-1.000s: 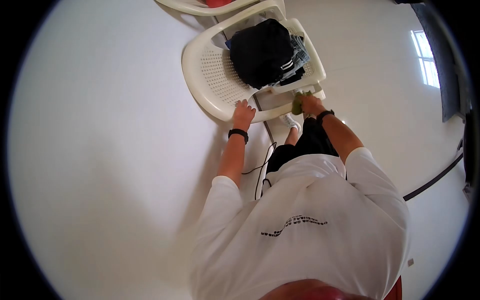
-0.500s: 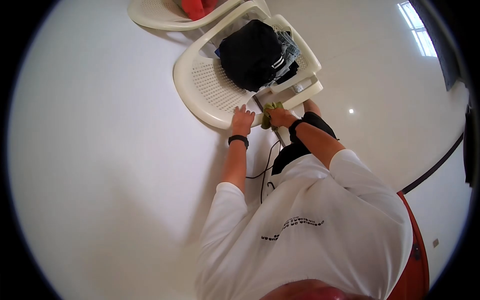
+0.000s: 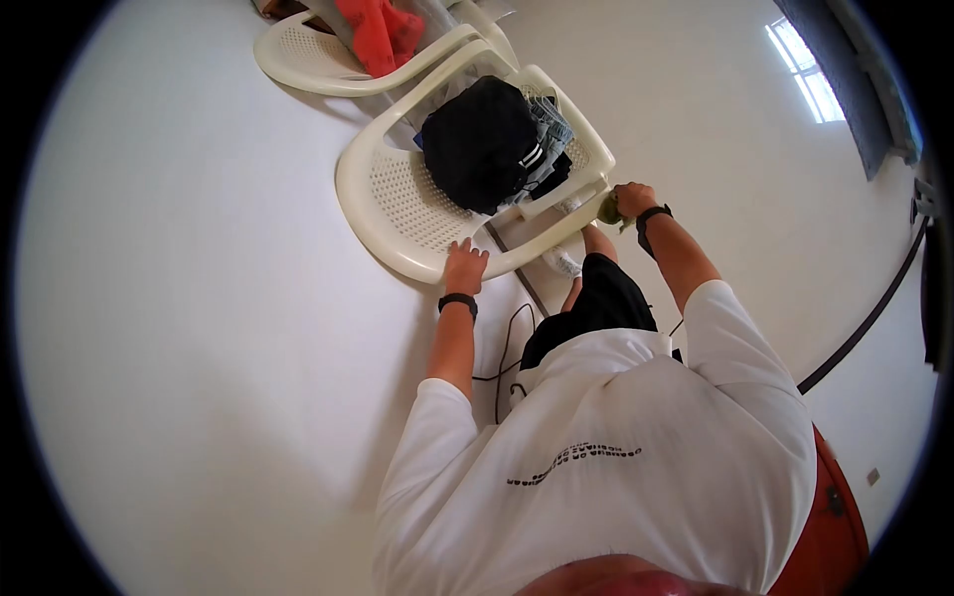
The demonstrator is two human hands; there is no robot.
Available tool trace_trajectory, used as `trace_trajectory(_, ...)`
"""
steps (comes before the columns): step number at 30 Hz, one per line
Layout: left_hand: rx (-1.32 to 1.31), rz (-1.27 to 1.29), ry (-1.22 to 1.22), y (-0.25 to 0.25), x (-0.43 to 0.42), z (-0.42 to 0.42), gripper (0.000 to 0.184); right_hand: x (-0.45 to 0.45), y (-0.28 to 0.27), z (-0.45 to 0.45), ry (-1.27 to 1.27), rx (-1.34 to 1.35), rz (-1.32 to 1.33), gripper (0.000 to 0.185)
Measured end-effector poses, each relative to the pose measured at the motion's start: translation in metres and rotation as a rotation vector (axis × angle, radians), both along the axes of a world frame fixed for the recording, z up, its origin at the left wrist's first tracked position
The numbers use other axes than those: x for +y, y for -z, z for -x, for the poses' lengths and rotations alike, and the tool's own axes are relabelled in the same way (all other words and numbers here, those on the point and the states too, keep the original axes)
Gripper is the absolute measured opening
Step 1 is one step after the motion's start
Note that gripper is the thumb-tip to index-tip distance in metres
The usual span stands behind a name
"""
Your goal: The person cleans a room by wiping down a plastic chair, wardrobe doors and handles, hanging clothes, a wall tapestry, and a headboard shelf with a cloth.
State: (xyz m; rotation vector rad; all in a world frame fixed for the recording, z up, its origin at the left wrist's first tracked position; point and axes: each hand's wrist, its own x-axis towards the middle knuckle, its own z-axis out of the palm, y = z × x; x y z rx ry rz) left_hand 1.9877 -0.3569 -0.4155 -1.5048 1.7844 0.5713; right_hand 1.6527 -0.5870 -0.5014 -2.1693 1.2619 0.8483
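Pale, glossy floor (image 3: 725,129) spreads out to the right, with wide room beside the near chair, and we count two cream plastic chairs: the near chair (image 3: 356,199) and, just beyond its edge, the far chair (image 3: 308,48). One red cloth (image 3: 383,35) lies on the far one; on the near one sit one black bundle (image 3: 477,144) and a greyish-blue garment (image 3: 552,124) tucked beside it. Two hands in play! Left hand (image 3: 464,266): fingers slightly parted, laid over the near chair's rim, how firmly I cannot tell. Right hand (image 3: 634,201): fingers curled closed around one green cloth (image 3: 609,209), right at the chair's outer corner, touching or just above it, hard to say. Two dark wristbands, one per wrist.
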Motion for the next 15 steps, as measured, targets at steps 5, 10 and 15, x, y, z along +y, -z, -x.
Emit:
trace_trajectory(5, 0.0, 0.067, 0.027, -0.001, 0.002, 0.0, 0.047, 0.072, 0.024, -0.018, 0.398, -0.183, 0.137, 0.076)
trace_trajectory(10, 0.001, 0.086, 0.066, 0.009, 0.009, -0.007, 0.045, 0.111, 0.017, -0.015, 0.349, -0.269, -0.056, 0.092)
trace_trajectory(15, 0.013, 0.235, -0.012, 0.036, 0.02, -0.007, 0.034, 0.074, 0.037, 0.036, 0.336, -0.557, -0.202, 0.07)
